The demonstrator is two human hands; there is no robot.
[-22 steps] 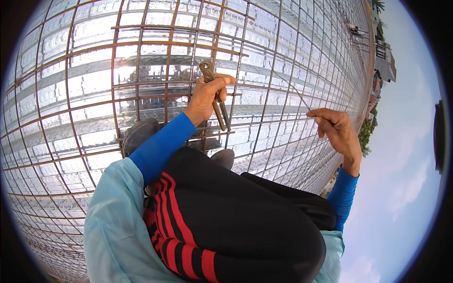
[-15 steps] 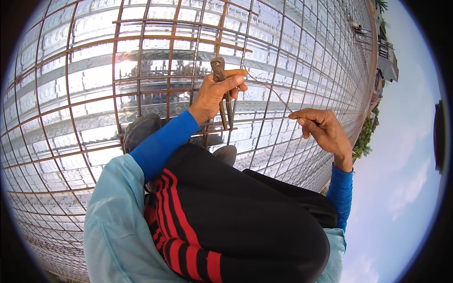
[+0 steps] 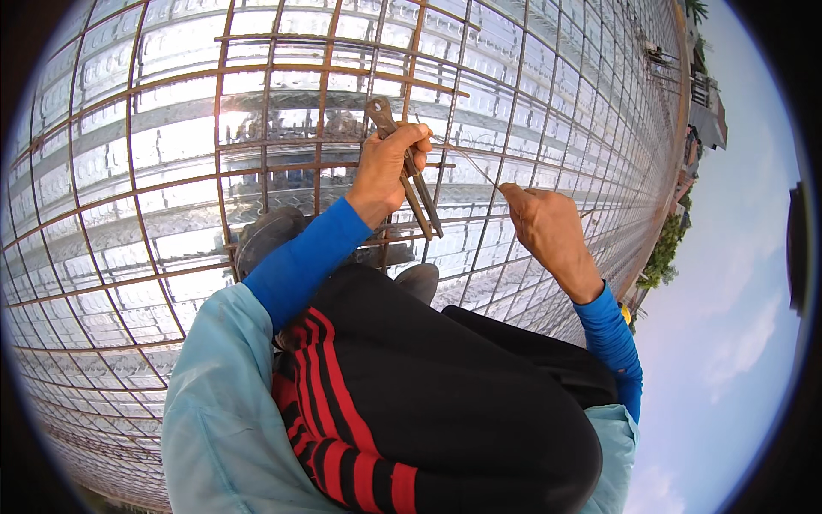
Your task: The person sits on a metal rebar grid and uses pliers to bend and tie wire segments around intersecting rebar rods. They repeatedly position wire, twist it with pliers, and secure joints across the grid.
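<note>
My left hand (image 3: 384,176) is closed around a pair of rusty pincers (image 3: 420,206), jaws pointing away from me and handles hanging toward my shoes. The thumb and forefinger of that hand also pinch one end of a thin tie wire (image 3: 473,163). From there the wire runs to the right, down to my right hand (image 3: 552,230), whose closed fingers grip its other part. Both hands are above a rusty rebar mesh (image 3: 282,37). Whether the wire loops round a bar cannot be made out.
Shiny corrugated metal decking (image 3: 163,227) lies under the mesh. My dark shoes (image 3: 267,240) are on the mesh close to my left forearm. Loose bar ends stick out beyond the crossings ahead. Trees (image 3: 664,257) and buildings stand past the right edge.
My right hand has come left, closer to the left hand, and has turned so its back shows. The pincers have tilted, their handles swinging right. The view has shifted slightly.
</note>
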